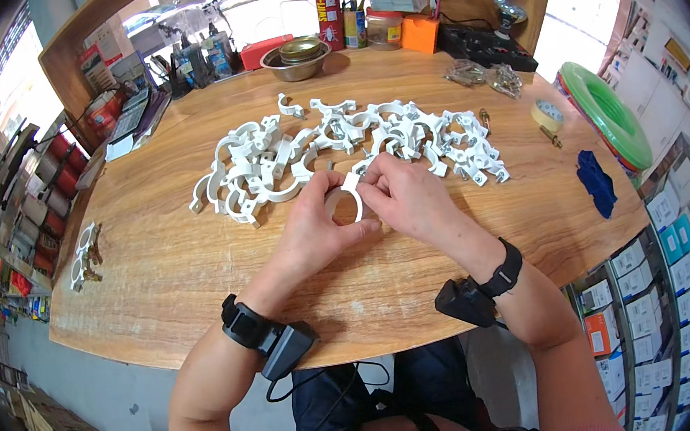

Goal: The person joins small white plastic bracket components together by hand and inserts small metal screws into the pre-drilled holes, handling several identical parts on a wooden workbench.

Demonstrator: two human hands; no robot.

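Observation:
Between my two hands, over the middle of the table, is a white plastic pipe clamp (358, 206), its ring facing me. My left hand (312, 226) wraps the ring's left side, with the thumb along its lower edge. At the top right, the fingers of my right hand (407, 195) pinch the clamp near its joint; what else they hold there is hidden. Just beyond my hands lies a loose pile of white clamp halves (259, 161) with small metal screws among them. A single clamp half (290, 106) sits at the pile's far edge.
Clamps with brass-coloured screws (85, 258) lie at the table's left. On the right are a tape roll (547, 115), a blue cloth (596, 184) and plastic bags (483, 76). Metal bowls (295, 59), a red spray can (328, 7) and an orange box (420, 32) line the back.

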